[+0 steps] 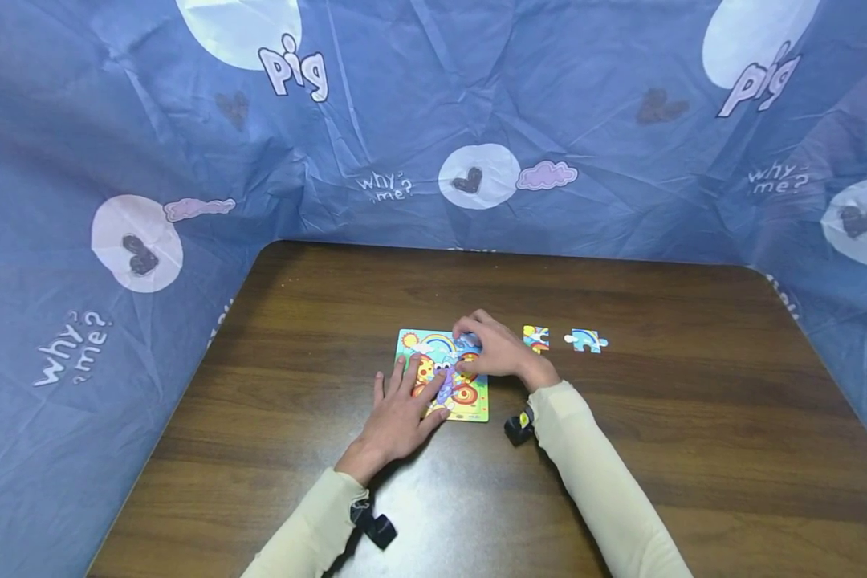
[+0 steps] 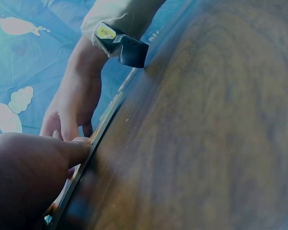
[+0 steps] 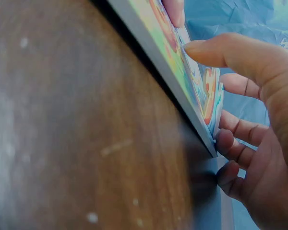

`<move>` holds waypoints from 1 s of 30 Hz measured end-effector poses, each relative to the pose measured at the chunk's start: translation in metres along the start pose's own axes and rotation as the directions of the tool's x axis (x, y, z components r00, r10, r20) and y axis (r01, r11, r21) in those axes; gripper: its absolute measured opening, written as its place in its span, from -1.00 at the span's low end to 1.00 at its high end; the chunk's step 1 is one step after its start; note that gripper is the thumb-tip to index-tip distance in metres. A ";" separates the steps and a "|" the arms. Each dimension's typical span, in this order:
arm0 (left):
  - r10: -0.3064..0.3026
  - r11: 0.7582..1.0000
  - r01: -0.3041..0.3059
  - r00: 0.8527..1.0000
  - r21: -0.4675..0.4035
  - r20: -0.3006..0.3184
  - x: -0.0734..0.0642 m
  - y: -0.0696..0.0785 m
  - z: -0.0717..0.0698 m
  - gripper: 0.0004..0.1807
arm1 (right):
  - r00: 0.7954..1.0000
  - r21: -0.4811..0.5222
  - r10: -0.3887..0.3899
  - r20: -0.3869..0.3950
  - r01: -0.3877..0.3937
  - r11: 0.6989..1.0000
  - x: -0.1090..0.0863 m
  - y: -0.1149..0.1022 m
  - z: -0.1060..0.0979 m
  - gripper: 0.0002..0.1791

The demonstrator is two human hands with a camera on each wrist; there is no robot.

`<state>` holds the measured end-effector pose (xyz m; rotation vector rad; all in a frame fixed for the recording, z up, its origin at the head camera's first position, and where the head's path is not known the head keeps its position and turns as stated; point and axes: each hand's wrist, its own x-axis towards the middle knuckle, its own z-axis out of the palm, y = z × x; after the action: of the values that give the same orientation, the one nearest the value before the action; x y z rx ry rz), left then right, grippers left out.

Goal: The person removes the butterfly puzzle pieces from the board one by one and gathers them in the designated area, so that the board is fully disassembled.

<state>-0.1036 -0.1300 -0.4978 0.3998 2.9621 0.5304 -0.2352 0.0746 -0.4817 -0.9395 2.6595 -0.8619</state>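
Observation:
A butterfly jigsaw puzzle lies flat in its thin tray on the table. My left hand rests on its left and lower part with the fingers spread. At the upper right corner, my right hand pinches a puzzle piece, which stands tilted up from the tray in the right wrist view. The thumb of that hand touches the puzzle's surface. Part of the picture is hidden under both hands. In the left wrist view, the left thumb lies at the tray's edge.
Two loose puzzle pieces lie right of the tray: one with red and yellow, the other with a rainbow. The brown wooden table is bordered by a blue printed cloth at the back and sides.

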 end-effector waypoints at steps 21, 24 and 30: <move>0.011 1.000 -0.011 1.000 -0.016 -0.020 0.000 0.000 0.000 -0.34 | 0.997 0.044 -0.037 -0.061 0.040 0.998 -0.006 0.004 -0.003 -0.41; 0.012 1.000 -0.013 1.000 -0.021 -0.018 -0.001 0.001 -0.001 -0.34 | 0.997 0.030 -0.041 -0.071 0.044 0.999 -0.008 0.006 -0.005 -0.41; 0.008 1.000 -0.009 1.000 -0.019 -0.018 -0.002 0.001 -0.002 -0.34 | 0.997 0.030 -0.028 -0.072 0.031 0.999 -0.016 0.009 -0.014 -0.43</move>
<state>-0.1018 -0.1297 -0.4956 0.4079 2.9713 0.5658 -0.2321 0.0965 -0.4762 -0.9602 2.6898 -0.9587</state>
